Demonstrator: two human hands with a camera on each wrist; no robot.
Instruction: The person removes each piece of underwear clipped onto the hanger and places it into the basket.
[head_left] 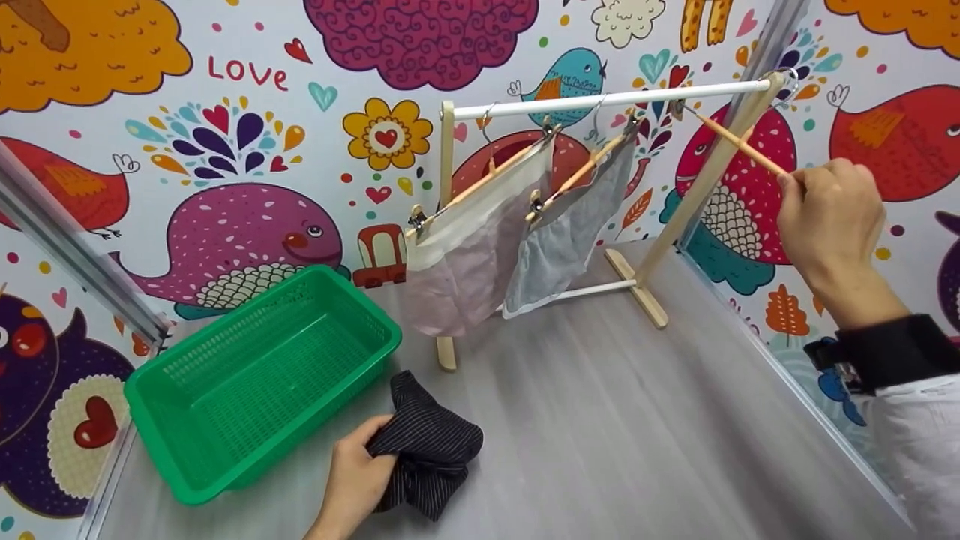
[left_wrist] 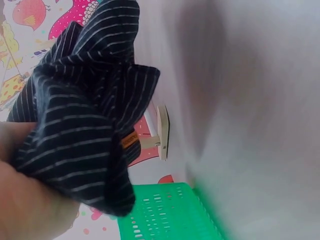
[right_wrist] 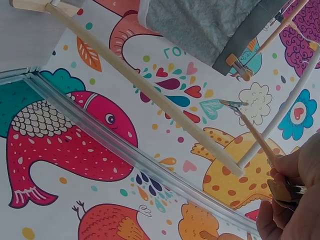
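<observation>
My left hand (head_left: 358, 472) grips a crumpled black garment with thin white stripes (head_left: 431, 442), just in front of the green basket. A small orange-brown label (left_wrist: 130, 140) shows on the cloth in the left wrist view. Up at the right, my right hand (head_left: 832, 217) pinches one end of a wooden clip hanger (head_left: 761, 157). Its far clip (right_wrist: 232, 104) has no cloth in it, and the hanger slants beside the rack's right post. Whether its hook touches the rail is unclear. A pale pink garment (head_left: 472, 262) and a grey garment (head_left: 574, 225) hang from clip hangers.
The drying rack has a white top rail (head_left: 540, 103), a wooden right post (head_left: 705, 172) and wooden feet (head_left: 637, 289). A green perforated basket (head_left: 300, 442) stands at the left on the grey floor (head_left: 600, 435). Patterned walls with metal corner strips (head_left: 82, 240) enclose the area.
</observation>
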